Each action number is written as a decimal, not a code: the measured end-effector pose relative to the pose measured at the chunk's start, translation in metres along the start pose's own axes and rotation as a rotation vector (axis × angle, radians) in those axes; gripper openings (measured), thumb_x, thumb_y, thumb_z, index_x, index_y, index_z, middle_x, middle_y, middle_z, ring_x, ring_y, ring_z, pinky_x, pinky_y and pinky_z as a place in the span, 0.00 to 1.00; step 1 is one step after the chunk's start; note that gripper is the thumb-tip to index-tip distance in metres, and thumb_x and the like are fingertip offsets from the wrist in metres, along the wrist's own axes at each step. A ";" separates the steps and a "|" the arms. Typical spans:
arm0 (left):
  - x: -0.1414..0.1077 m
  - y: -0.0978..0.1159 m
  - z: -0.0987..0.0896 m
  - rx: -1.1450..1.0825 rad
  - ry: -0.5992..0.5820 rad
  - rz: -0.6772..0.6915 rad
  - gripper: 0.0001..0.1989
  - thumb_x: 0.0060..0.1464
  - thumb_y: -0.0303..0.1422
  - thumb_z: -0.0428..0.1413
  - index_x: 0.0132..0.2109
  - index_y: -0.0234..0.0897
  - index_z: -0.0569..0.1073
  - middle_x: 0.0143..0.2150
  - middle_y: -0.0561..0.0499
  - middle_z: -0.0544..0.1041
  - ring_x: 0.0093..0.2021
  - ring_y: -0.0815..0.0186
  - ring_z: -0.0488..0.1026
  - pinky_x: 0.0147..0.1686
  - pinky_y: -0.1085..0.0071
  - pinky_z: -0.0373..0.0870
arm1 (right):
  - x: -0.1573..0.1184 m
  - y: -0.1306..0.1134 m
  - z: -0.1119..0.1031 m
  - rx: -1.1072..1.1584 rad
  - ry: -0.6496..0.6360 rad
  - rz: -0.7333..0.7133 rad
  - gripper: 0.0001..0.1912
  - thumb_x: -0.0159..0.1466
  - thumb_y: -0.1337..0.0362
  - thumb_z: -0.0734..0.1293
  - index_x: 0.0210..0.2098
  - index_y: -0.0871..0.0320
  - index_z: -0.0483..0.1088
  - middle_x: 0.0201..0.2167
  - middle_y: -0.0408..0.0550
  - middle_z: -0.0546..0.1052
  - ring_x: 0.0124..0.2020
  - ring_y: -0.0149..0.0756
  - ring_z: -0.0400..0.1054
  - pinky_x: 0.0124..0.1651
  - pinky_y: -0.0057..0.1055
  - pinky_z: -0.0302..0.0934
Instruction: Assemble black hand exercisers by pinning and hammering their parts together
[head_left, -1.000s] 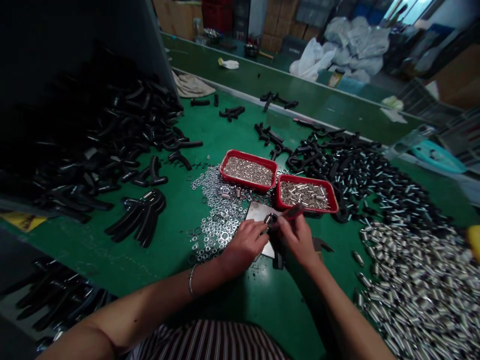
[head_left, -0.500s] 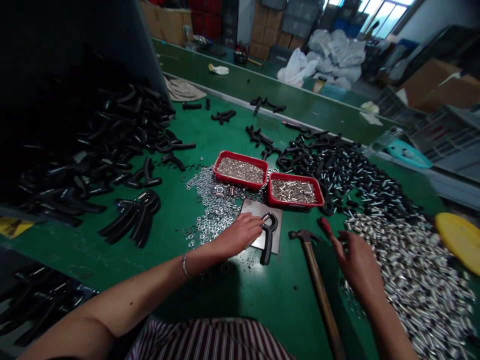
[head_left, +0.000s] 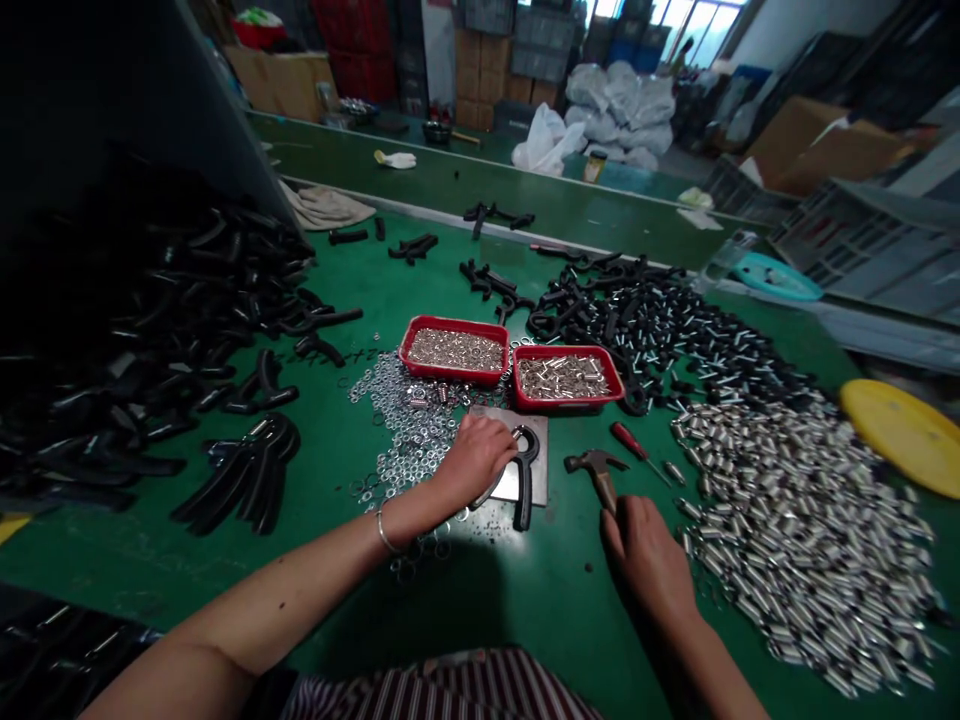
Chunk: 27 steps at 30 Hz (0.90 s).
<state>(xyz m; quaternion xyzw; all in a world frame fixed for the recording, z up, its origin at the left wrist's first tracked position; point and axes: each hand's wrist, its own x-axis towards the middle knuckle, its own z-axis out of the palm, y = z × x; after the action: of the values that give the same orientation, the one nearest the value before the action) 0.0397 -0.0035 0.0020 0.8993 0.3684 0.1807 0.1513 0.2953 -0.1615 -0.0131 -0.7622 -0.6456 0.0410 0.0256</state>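
Note:
My left hand (head_left: 476, 460) is closed on the ring end of a black ring-headed handle (head_left: 523, 490), with the fingertips at a small metal piece by the ring. That handle lies on a square metal plate (head_left: 540, 475). My right hand (head_left: 651, 560) is wrapped round the wooden shaft of a claw hammer (head_left: 603, 486), whose head rests on or just over the green tabletop; the rest of the shaft is hidden under the hand. Beyond the hammer lies a red-handled screwdriver (head_left: 628, 438), with one small metal cylinder (head_left: 674, 472) by its tip.
Two red trays, one of tiny metal parts (head_left: 454, 376) and one of pins (head_left: 566, 404), stand behind the plate. Loose rings (head_left: 405, 440) spread to the left. Black handles (head_left: 240, 480) heap further left. Metal cylinders (head_left: 810, 540) and black parts (head_left: 660, 320) pile up right.
My right hand has let go of the screwdriver, which now lies on the table, and has taken hold of the hammer. My left hand stays at the black handle. The view has shifted slightly.

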 end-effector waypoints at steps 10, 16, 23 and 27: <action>0.001 0.004 0.006 0.223 0.037 0.126 0.13 0.67 0.31 0.46 0.39 0.33 0.74 0.37 0.44 0.74 0.41 0.56 0.67 0.45 0.57 0.60 | -0.001 -0.001 0.002 0.001 0.044 0.019 0.09 0.71 0.57 0.56 0.41 0.54 0.61 0.37 0.49 0.69 0.36 0.41 0.69 0.28 0.31 0.57; 0.004 0.008 0.009 0.329 -0.071 0.272 0.13 0.64 0.24 0.44 0.39 0.31 0.73 0.38 0.40 0.73 0.41 0.54 0.67 0.42 0.57 0.63 | 0.001 -0.001 -0.001 0.017 0.017 0.013 0.09 0.71 0.56 0.56 0.41 0.54 0.61 0.38 0.50 0.70 0.38 0.42 0.70 0.29 0.32 0.58; 0.008 0.004 0.006 0.293 -0.128 0.257 0.11 0.64 0.23 0.46 0.41 0.29 0.74 0.40 0.41 0.74 0.42 0.57 0.69 0.42 0.62 0.67 | 0.011 0.016 -0.010 0.192 -0.110 0.024 0.14 0.70 0.52 0.57 0.41 0.55 0.64 0.39 0.50 0.73 0.36 0.40 0.72 0.34 0.32 0.61; 0.007 0.007 -0.004 0.136 -0.065 0.151 0.11 0.66 0.28 0.47 0.40 0.31 0.74 0.40 0.44 0.75 0.42 0.59 0.70 0.45 0.62 0.68 | 0.048 0.043 -0.015 0.157 0.113 -0.015 0.16 0.70 0.54 0.57 0.48 0.59 0.66 0.44 0.57 0.72 0.46 0.46 0.70 0.45 0.37 0.63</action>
<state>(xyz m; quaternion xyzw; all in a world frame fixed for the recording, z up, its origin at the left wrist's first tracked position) 0.0466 -0.0025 0.0094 0.9380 0.3061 0.1368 0.0877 0.3468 -0.1210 -0.0034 -0.7541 -0.6435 0.0482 0.1219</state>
